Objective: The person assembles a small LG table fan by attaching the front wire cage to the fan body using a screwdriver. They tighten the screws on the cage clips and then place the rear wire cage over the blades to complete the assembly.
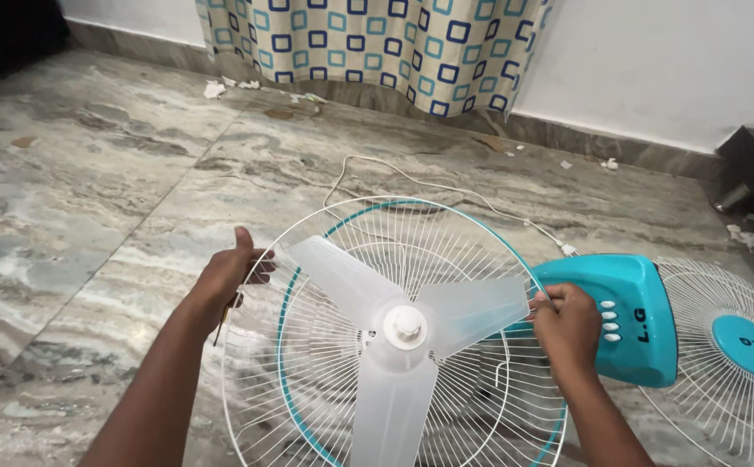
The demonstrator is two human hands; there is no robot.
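The person's left hand point(225, 275) grips the left rim of a round white wire fan guard with a teal ring point(308, 363), thumb up and fingers point(260, 266) curled around the wires. A thin dark tool seems tucked under that palm, though it is too hidden to be sure. The right hand point(565, 322) clenches the guard's opposite rim, its fingers closed on the wire just beside a teal plastic fan body with white buttons point(632, 316). Between the two hands sits a translucent white three-blade propeller point(403, 333), inside the guard, its hub midway between the fingers. Beyond the right hand's fingers a second white wire grille with a teal centre disc point(731, 355) lies flat on the grey marbled floor point(91, 190). A white power cord point(411, 182) trails away past the guard toward a blue-squared patterned curtain point(368, 43).
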